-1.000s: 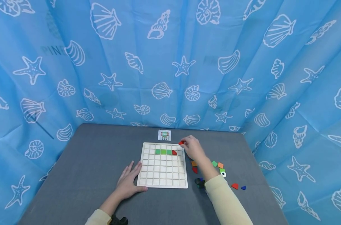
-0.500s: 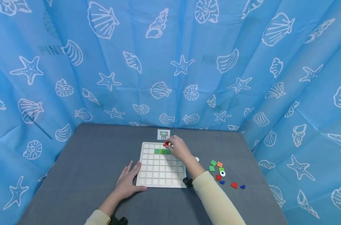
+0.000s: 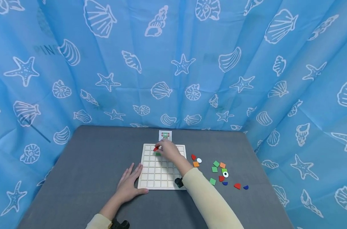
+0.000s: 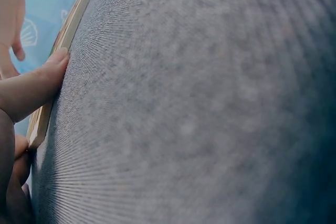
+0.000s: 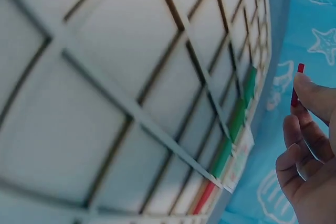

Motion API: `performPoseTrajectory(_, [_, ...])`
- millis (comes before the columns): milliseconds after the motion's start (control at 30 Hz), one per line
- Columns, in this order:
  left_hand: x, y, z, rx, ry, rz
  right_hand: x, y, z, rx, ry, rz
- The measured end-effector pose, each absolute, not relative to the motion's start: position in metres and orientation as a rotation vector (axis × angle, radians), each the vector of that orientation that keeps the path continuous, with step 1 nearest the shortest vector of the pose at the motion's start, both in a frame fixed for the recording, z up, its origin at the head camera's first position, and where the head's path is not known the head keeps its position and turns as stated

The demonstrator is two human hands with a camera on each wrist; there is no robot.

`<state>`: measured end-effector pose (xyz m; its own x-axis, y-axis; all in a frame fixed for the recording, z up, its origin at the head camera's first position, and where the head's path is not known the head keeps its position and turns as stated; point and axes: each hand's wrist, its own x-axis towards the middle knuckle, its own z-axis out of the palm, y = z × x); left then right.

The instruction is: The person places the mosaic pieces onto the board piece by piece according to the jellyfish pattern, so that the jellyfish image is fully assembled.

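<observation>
While the right hand (image 3: 169, 150) pinches the red piece (image 3: 155, 149), square it over the cell below the grip, with the left hand (image 3: 130, 184) flat against the board (image 3: 162, 178).

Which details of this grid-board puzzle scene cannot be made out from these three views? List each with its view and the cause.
1. Head view: the green tiles on the grid board are mostly covered by the right hand.
2. Head view: the pattern card is too small to read.
3. Right wrist view: the red piece shows edge-on, so its shape is hidden.
4. Left wrist view: the left hand is cut off by the frame edge; the blurred grey table fills the view.
</observation>
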<state>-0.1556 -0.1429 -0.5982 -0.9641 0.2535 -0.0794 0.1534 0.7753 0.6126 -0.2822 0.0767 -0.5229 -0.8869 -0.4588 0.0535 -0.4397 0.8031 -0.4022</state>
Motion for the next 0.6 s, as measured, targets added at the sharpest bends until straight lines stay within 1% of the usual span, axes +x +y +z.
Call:
performPoseTrajectory(300, [-0.155,-0.144,-0.598,0.331,2.810,0.955,-0.291,0.063,-0.545,-0.664,2.902,-0.584])
performPoseTrajectory(600, [-0.156,-0.144,-0.600,0.323,2.825,0.950,-0.291,0.057,-0.546,-0.650,2.911,-0.505])
